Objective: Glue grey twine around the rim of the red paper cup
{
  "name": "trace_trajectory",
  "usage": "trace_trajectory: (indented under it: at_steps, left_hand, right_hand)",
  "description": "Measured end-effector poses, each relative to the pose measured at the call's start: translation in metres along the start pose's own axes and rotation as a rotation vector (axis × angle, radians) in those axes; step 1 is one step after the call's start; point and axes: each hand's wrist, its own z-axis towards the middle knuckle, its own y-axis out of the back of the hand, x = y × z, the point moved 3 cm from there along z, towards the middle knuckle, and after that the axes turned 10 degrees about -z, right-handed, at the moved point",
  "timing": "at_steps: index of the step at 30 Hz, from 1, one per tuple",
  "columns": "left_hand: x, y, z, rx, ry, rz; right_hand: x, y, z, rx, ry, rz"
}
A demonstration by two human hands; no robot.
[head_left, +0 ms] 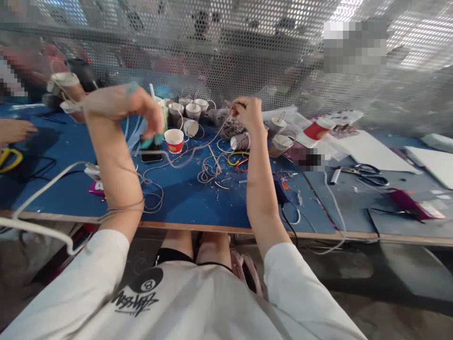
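Left hand (122, 106), raised above the blue table (184, 198), fingers curled and pinched on a thin grey cord (191, 150); teal fingertips just above a red-and-white paper cup (174, 140) and a dark phone (151, 152). Right hand (249, 113), closed in a pinch on the far end of the same cord, close to a grey bundle (230, 126). Cord slack between both hands, sagging to the tabletop, further loops trailing over the left forearm. Loose cord offcuts (210, 171) below; more paper cups (193, 111) behind. Scissors (368, 174) well apart to the right. Best handled, judging by the slack, with even tension and loops clear of the cups.
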Motion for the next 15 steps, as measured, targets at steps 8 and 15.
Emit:
trace_trajectory:
  at_steps: [8,15]
  left_hand:
    - [0.010,-0.082,0.114,-0.258,-0.095,0.298]
    - [0.017,-0.066,0.117,-0.317,-0.264,-0.153]
  right_hand:
    - [0.064,-0.001,-0.010,0.048,0.245,-0.144]
    - [0.053,-0.005,-0.005,0.060,0.190,-0.132]
